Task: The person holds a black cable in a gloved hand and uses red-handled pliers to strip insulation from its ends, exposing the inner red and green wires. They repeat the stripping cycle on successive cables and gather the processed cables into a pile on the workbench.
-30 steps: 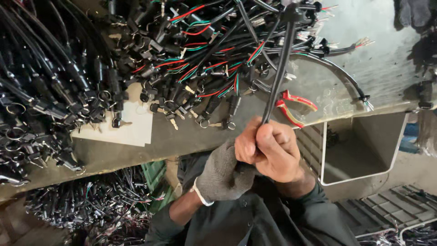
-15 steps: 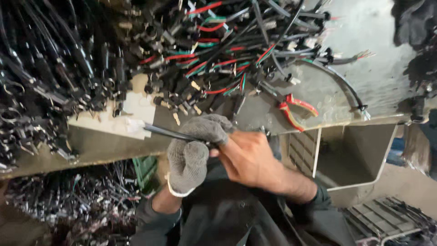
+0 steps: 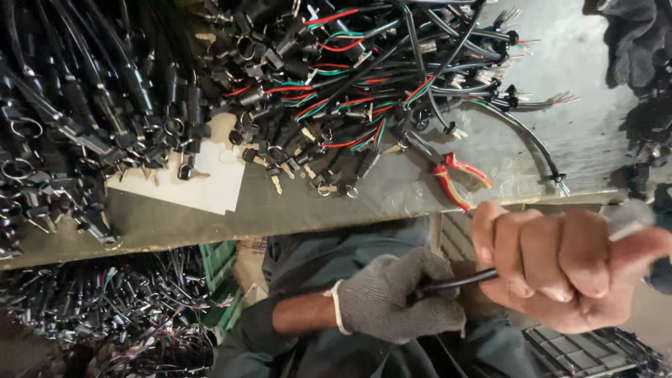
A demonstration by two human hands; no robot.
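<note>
Where half a second ago both hands met at the frame's centre, the bare right hand (image 3: pixel 570 269) has pulled out to the lower right, fist closed on a black cable (image 3: pixel 458 281) drawn taut from the gloved left hand (image 3: pixel 395 297), which also grips it; judging by that, the cable is being stretched. A white paper sheet (image 3: pixel 203 183) lies left of centre on the metal bench (image 3: pixel 392 196); red-handled pliers (image 3: pixel 458 178) rest right of centre.

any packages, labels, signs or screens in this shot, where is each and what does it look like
No screens, signs or printed labels can be made out.
White card or paper sheet: flat on the bench near its front edge, partly under black connectors; rough rectangle, blank as far as visible.
Green crate: below the bench, left of the gloved left hand; ribbed plastic, mostly hidden.
</note>
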